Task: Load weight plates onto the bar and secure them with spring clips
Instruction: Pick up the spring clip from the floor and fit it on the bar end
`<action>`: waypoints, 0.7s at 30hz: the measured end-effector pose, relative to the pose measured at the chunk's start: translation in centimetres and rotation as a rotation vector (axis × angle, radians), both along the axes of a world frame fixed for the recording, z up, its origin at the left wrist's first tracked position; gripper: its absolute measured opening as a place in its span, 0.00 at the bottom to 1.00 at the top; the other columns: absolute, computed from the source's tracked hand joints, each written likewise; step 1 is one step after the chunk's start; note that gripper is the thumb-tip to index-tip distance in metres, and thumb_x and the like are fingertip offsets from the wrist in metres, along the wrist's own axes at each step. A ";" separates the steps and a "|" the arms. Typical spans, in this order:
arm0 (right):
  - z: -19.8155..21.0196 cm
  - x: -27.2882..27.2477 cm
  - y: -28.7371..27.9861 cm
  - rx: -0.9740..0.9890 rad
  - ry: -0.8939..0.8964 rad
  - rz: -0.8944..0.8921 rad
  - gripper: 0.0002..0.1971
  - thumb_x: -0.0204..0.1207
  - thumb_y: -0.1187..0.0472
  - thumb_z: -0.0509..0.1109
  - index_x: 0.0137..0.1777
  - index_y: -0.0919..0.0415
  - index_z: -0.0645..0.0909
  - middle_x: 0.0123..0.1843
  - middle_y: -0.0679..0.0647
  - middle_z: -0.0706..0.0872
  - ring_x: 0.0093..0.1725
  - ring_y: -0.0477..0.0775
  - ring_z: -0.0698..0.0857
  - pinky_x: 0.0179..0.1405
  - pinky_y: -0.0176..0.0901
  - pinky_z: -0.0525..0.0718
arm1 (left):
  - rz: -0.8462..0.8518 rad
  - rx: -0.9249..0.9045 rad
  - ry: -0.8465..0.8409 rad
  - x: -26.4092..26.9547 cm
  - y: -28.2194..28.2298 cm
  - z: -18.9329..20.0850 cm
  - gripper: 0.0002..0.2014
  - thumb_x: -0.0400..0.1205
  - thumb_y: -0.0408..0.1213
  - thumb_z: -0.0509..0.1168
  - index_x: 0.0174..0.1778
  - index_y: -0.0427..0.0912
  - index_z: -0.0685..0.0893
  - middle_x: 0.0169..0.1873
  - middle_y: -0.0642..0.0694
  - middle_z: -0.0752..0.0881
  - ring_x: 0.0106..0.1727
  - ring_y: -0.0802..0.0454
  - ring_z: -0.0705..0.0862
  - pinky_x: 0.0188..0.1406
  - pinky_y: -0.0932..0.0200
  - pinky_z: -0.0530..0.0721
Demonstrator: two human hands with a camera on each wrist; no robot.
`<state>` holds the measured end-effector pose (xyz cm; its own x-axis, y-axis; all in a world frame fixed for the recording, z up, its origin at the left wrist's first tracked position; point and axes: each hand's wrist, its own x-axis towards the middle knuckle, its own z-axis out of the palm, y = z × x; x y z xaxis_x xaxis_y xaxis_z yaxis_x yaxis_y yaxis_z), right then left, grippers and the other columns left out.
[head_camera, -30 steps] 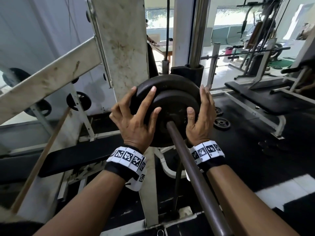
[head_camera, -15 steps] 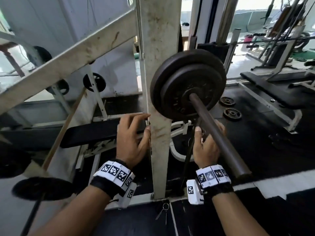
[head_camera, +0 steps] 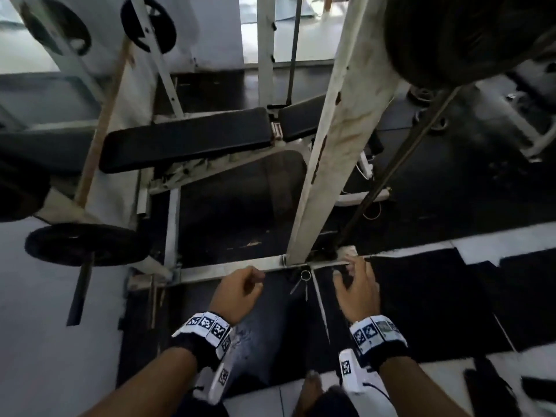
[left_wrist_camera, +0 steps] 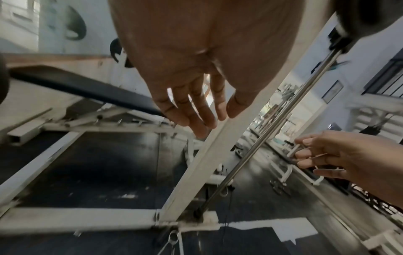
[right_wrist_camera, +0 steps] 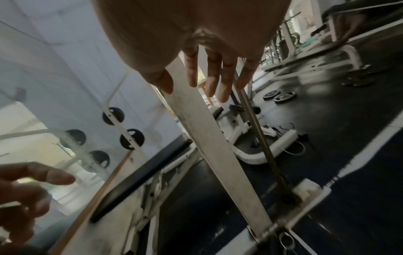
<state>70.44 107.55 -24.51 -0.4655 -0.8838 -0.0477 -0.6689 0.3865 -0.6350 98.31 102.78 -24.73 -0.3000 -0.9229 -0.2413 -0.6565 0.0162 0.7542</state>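
Observation:
A metal spring clip (head_camera: 304,278) lies on the dark floor mat at the foot of the white rack upright; it also shows at the bottom edge as the spring clip (left_wrist_camera: 172,241) and the spring clip (right_wrist_camera: 285,241). My left hand (head_camera: 255,278) hangs just left of it, fingers loose and empty. My right hand (head_camera: 349,272) hovers just right of it, fingers spread, holding nothing. The loaded black weight plates (head_camera: 451,34) sit overhead at the top right. In the wrist views the left hand (left_wrist_camera: 202,117) and the right hand (right_wrist_camera: 207,82) are both empty.
The white rack upright (head_camera: 340,139) rises between my hands, with a steel guide rod (head_camera: 391,170) beside it. A black padded bench (head_camera: 186,139) lies beyond. Another plate on a bar (head_camera: 87,243) rests at the left. Small plates (right_wrist_camera: 279,96) lie on the floor.
My hands left the plates on the bar and dropped to floor level on either side of the spring clip. The view has tipped downward.

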 end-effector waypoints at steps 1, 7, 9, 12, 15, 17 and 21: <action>-2.2 0.6 0.2 0.039 -0.018 -0.029 0.17 0.78 0.56 0.75 0.66 0.54 0.79 0.61 0.54 0.84 0.62 0.62 0.86 0.64 0.62 0.82 | -0.010 0.046 -0.031 0.4 -0.1 -2.3 0.07 0.79 0.45 0.68 0.52 0.58 0.86 0.42 0.63 0.88 0.41 0.65 0.87 0.51 0.58 0.86; -18.5 3.2 0.2 0.234 -0.133 -0.170 0.20 0.76 0.53 0.77 0.66 0.55 0.80 0.60 0.57 0.83 0.58 0.66 0.88 0.58 0.63 0.87 | -0.087 0.184 -0.183 -0.2 -2.9 -17.8 0.06 0.83 0.41 0.70 0.55 0.50 0.88 0.47 0.52 0.92 0.49 0.48 0.91 0.55 0.57 0.86; -24.9 3.5 -0.3 0.306 -0.152 -0.178 0.22 0.76 0.51 0.78 0.67 0.57 0.78 0.63 0.60 0.82 0.61 0.67 0.86 0.61 0.65 0.86 | -0.062 0.198 -0.191 -1.4 -4.3 -23.7 0.06 0.83 0.42 0.70 0.54 0.49 0.88 0.47 0.51 0.92 0.52 0.46 0.91 0.55 0.58 0.84; -34.7 3.5 -1.0 0.392 -0.139 -0.210 0.26 0.75 0.49 0.78 0.69 0.57 0.76 0.67 0.60 0.81 0.67 0.68 0.84 0.64 0.63 0.85 | -0.019 0.216 -0.186 -3.9 -6.1 -32.9 0.09 0.83 0.45 0.71 0.56 0.48 0.87 0.49 0.48 0.93 0.56 0.43 0.91 0.57 0.56 0.84; -44.1 3.4 -1.4 0.469 -0.095 -0.234 0.30 0.74 0.45 0.77 0.72 0.57 0.75 0.69 0.60 0.81 0.70 0.68 0.82 0.64 0.61 0.83 | -0.002 0.246 -0.207 -6.5 -7.4 -41.9 0.11 0.83 0.47 0.72 0.58 0.47 0.87 0.56 0.46 0.93 0.62 0.42 0.89 0.60 0.56 0.82; -50.0 3.3 -2.0 0.482 -0.055 -0.239 0.31 0.73 0.44 0.77 0.71 0.58 0.75 0.70 0.62 0.81 0.70 0.69 0.82 0.64 0.60 0.83 | -0.008 0.254 -0.216 -8.1 -8.3 -47.7 0.11 0.82 0.48 0.72 0.57 0.48 0.86 0.56 0.45 0.92 0.63 0.41 0.89 0.62 0.54 0.83; -60.1 2.9 -4.6 0.468 -0.004 -0.256 0.34 0.72 0.43 0.77 0.72 0.62 0.73 0.72 0.64 0.79 0.74 0.69 0.78 0.65 0.60 0.82 | 0.024 0.258 -0.205 -11.2 -10.8 -57.6 0.13 0.81 0.49 0.73 0.55 0.45 0.86 0.55 0.42 0.92 0.62 0.40 0.89 0.62 0.53 0.84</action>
<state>73.34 102.94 -84.62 -0.6624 -0.6258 -0.4119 -0.5139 0.7796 -0.3580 87.09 91.98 -82.36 -0.2002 -0.8298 -0.5209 -0.7930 -0.1749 0.5835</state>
